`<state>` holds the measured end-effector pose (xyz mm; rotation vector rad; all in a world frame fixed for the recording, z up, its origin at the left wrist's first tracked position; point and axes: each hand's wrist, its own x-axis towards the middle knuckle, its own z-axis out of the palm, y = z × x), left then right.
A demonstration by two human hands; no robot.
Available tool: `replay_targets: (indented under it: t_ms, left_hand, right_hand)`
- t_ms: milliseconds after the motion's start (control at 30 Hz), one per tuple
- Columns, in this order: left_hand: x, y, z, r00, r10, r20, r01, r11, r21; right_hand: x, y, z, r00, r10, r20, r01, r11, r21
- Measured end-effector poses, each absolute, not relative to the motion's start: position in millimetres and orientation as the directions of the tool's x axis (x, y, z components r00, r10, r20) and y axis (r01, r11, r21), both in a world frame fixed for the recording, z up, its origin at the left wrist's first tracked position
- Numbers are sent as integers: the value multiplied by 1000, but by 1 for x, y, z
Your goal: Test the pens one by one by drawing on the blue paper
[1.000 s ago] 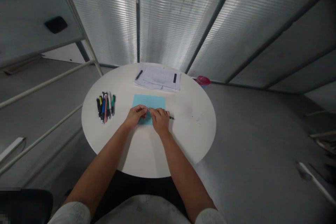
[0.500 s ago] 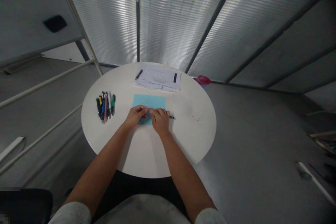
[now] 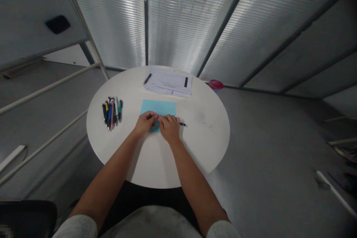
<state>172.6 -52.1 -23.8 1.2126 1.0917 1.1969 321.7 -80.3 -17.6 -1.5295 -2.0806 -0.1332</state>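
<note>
Dark pen [image 3: 182,124]: one; mostly hidden under the right hand [image 3: 170,128], its dark end jutting out past the right edge of the light-blue sheet [image 3: 160,105].
Right hand: closed over the pen, fingertips toward the left.
Left hand [image 3: 146,122]: thumb and fingers drawn into a pinch just beside the right fingertips; whatever lay between them was too small to tell.
Pinch, handling note: judged best with the right hand firm and the left fingers light, in line with the pen, since sideways force could have bent or flicked a slim part. The plain blue beneath seemed a help in spotting anything dropped.
Light-blue sheet: flat on the round white worktop [image 3: 156,163], partly covered by the hands.
Pen bunch [image 3: 111,113]: mixed colours, clustered at left, well apart from the hands.
Printed papers [image 3: 170,83]: loose stack, far side; black pen [image 3: 147,79] on its left.
Red-topped container [image 3: 216,84]: beyond the worktop's far right edge.
</note>
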Motion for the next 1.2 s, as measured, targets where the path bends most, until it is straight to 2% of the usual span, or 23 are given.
replay_targets:
  t_ms: [400, 567, 933, 1200]
  left_hand:
    - [173, -49, -28, 78, 996, 54, -26, -52, 998]
    - [174, -49, -27, 58, 997, 45, -66, -41, 997]
    - [173, -50, -26, 77, 997, 21, -33, -19, 999]
    - [172, -50, -25, 71, 997, 12, -50, -9, 999]
  right_hand:
    - [321, -78, -19, -197, 855, 480, 904, 348, -248]
    - [321, -76, -20, -187, 868, 460, 890, 348, -295]
    - [322, -75, -23, -167, 856, 489, 818, 397, -416]
    - [324, -74, -24, -155, 851, 501, 805, 403, -435]
